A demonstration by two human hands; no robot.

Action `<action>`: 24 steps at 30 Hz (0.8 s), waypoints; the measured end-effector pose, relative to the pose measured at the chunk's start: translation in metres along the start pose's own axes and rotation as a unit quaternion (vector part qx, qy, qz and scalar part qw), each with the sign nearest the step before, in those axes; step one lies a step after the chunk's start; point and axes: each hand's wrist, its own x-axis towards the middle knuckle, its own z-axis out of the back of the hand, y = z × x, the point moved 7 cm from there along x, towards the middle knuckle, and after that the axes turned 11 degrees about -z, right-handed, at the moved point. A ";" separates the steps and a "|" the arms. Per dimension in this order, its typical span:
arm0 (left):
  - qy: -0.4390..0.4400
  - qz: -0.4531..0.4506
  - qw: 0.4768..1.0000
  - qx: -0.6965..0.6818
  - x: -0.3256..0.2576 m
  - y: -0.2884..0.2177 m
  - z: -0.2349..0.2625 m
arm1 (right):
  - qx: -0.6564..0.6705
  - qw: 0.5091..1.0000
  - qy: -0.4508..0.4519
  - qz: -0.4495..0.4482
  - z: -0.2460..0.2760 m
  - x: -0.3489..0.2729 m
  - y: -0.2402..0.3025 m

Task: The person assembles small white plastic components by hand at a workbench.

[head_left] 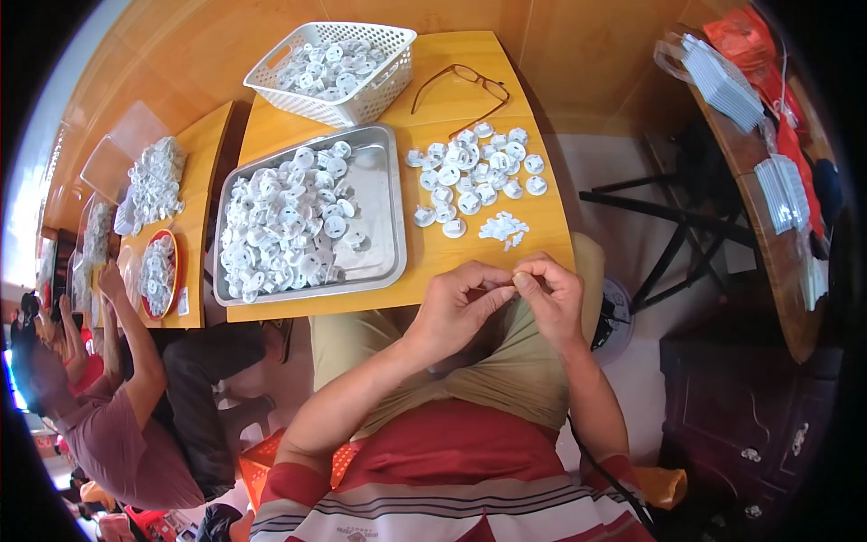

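A wooden bench (pixel 542 237) carries a steel tray (pixel 384 194) heaped with white plastic discs. At its near edge, left hand (pixel 452 303) and right hand (pixel 553 294) pinch one tiny piece (pixel 521 278) together, fingertips clenched on it; it looks light, stiff, best held by its rim.

Whatever the left hand (pixel 459 303) and right hand (pixel 548 294) pinch hidden between fingertips, small white bits (pixel 504 228) too tiny to identify, neighbour's tray (pixel 161 271) blurred at the rim
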 end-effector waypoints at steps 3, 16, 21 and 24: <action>-0.001 -0.009 1.000 -0.006 -0.003 0.001 0.001 | 0.027 1.000 0.006 0.006 -0.003 -0.003 -0.002; 0.012 -0.003 1.000 0.020 -0.007 0.001 0.003 | 0.171 0.977 0.049 -0.114 -0.016 -0.014 -0.017; 0.012 -0.002 1.000 0.018 -0.012 0.002 0.004 | 0.122 0.982 0.062 -0.133 -0.015 -0.017 -0.016; 0.021 -0.010 0.999 0.038 -0.014 -0.006 0.007 | 0.100 0.983 0.078 -0.137 -0.016 -0.018 -0.015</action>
